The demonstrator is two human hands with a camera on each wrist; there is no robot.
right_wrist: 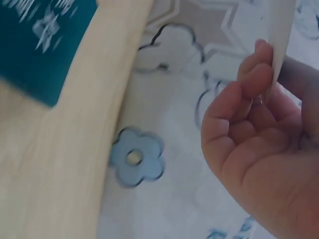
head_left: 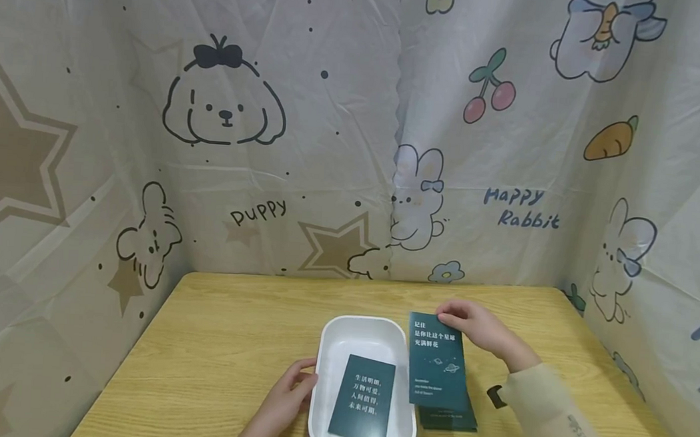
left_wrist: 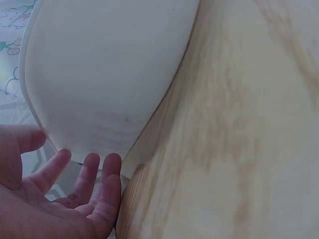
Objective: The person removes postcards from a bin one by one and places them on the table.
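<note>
A white plastic tray stands on the table with a dark green printed card lying in it. My left hand is at the tray's left side; in the left wrist view its fingertips touch the outer wall. Right of the tray, my right hand pinches another green card by its upper right corner, between thumb and fingers. Under that card, more green card shows on the table, mostly covered. In the right wrist view the held card appears pale and nearly edge-on.
The wooden table carries the tray and cards. A patterned cloth with cartoon animals and stars hangs behind the table and along both sides. A black band is at the right wrist.
</note>
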